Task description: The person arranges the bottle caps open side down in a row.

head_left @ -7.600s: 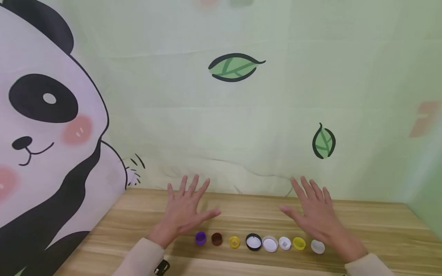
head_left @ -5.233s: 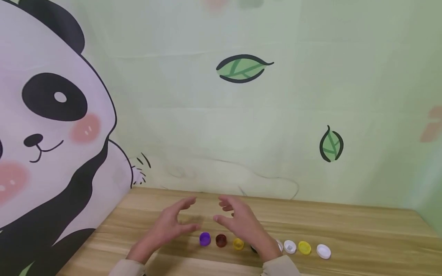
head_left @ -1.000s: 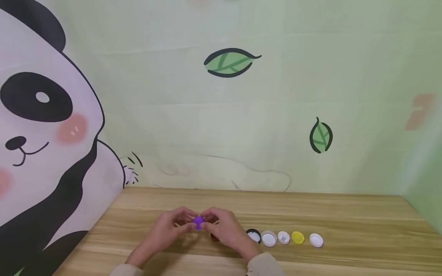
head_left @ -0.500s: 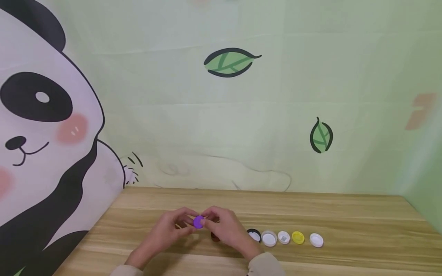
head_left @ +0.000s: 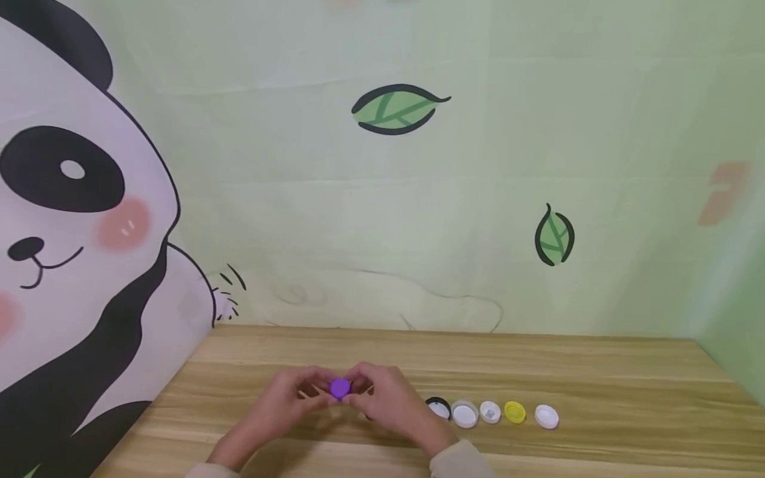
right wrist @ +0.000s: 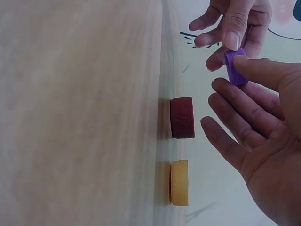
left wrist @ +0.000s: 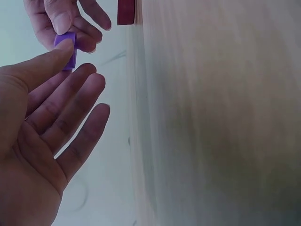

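Note:
A small purple bottle cap (head_left: pixel 340 388) is held just above the table between both hands, its flat top turned up towards the head camera. My left hand (head_left: pixel 287 405) pinches its left side with thumb and fingers. From the other side, my right hand (head_left: pixel 388 405) pinches it as well. In the right wrist view the thumb of each hand lies on the purple cap (right wrist: pixel 236 67). Below the hands stand a dark red ribbed cap (right wrist: pixel 182 117) and an orange-yellow cap (right wrist: pixel 179 182); in the head view the right hand hides nearly all of both.
To the right on the wooden table (head_left: pixel 627 385) a row continues: a black-rimmed cap (head_left: pixel 439 407), a clear-rimmed white cap (head_left: pixel 465 414), a small white cap (head_left: pixel 490 412), a yellow cap (head_left: pixel 514 412) and a white cap (head_left: pixel 546 417). A printed cloth backdrop (head_left: pixel 418 219) rises behind.
Both hands were spread over the table at first; they have come together and lifted the purple cap from the row's left end. Over the last second the cap has turned slightly between the fingers.

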Motion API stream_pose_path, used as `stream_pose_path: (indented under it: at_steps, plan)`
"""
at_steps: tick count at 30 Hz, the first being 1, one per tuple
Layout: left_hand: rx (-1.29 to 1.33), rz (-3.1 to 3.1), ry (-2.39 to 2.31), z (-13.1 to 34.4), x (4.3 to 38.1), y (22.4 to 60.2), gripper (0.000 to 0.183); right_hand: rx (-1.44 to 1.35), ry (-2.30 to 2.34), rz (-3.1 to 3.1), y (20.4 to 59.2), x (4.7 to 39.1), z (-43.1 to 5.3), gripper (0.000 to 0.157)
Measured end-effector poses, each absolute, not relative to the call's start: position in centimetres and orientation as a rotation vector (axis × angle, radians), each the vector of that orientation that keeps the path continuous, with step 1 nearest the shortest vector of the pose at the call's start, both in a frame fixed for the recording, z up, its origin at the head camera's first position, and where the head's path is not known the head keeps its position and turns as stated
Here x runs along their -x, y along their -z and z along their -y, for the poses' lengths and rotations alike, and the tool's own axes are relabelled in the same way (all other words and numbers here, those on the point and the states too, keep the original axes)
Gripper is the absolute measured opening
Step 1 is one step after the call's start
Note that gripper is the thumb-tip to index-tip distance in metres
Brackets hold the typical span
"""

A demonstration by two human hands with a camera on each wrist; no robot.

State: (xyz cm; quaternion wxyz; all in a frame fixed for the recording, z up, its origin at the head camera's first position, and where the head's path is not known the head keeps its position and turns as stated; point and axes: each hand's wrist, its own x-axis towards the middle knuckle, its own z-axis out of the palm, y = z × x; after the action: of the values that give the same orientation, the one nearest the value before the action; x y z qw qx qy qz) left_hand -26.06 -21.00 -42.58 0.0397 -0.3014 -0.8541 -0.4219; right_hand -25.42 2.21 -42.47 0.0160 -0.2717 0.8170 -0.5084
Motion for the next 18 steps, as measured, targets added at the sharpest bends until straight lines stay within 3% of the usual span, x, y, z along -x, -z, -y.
stream_pose_path:
  at_steps: [18]
  plan:
    - [0.969, 2.665, 1.383, 22.1, 25.9, 41.8, 0.023, 0.892, 1.516, -2.575, 41.8, 25.0, -1.8, 0.018]
